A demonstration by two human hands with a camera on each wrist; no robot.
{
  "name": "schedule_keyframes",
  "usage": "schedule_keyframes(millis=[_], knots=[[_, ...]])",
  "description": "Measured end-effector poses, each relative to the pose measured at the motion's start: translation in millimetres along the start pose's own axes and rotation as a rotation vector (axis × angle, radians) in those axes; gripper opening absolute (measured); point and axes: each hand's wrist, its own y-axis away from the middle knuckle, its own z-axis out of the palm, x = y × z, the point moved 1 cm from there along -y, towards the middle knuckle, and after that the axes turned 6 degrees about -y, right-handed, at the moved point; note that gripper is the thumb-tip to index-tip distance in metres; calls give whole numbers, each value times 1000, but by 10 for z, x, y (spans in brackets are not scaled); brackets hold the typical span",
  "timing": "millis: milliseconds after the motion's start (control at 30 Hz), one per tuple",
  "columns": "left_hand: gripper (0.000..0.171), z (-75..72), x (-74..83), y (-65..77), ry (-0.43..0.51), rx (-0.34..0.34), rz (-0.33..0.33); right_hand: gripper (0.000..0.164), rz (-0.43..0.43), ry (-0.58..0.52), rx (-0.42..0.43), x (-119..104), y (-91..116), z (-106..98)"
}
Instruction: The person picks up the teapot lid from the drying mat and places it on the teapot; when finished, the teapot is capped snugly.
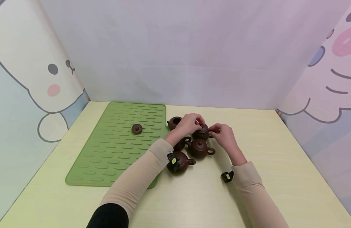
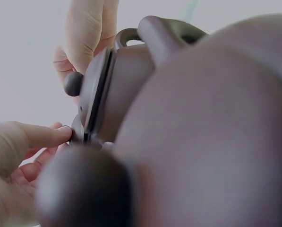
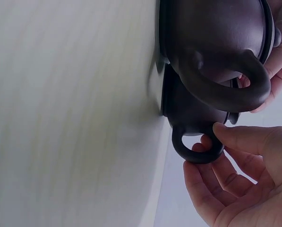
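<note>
Several small dark-brown teapots crowd together on the table near the green mat's right edge. At the back right of the group stands one teapot [image 1: 200,135]. My right hand [image 1: 224,136] pinches its loop handle [image 3: 197,153] between thumb and fingers. My left hand [image 1: 189,123] reaches over the group and pinches the edge of a dark lid [image 2: 76,128] at that teapot's top. Just in front is a lidded teapot [image 1: 198,148]. Another lidded teapot [image 1: 178,161] sits nearest the front, partly behind my left wrist's camera. A lidless teapot [image 1: 173,123] shows behind my left forearm.
A loose round lid [image 1: 136,129] with a knob lies on the ridged green mat [image 1: 107,158] at left. My left forearm crosses the mat's right edge and partly hides one more teapot [image 1: 179,145]. Pale wood tabletop [image 1: 263,152] extends to the right.
</note>
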Motion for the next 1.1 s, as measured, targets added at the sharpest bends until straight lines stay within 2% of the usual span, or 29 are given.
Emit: schedule_keyframes(millis=[467, 667, 1100], knots=[[16, -67, 18, 32, -13, -30, 8, 16, -11, 2, 0, -10, -12, -9], [16, -95, 28, 29, -26, -44, 15, 17, 14, 3, -24, -24, -17, -31], [20, -182, -48, 71, -22, -24, 31, 20, 8, -18, 1, -87, -47, -125]])
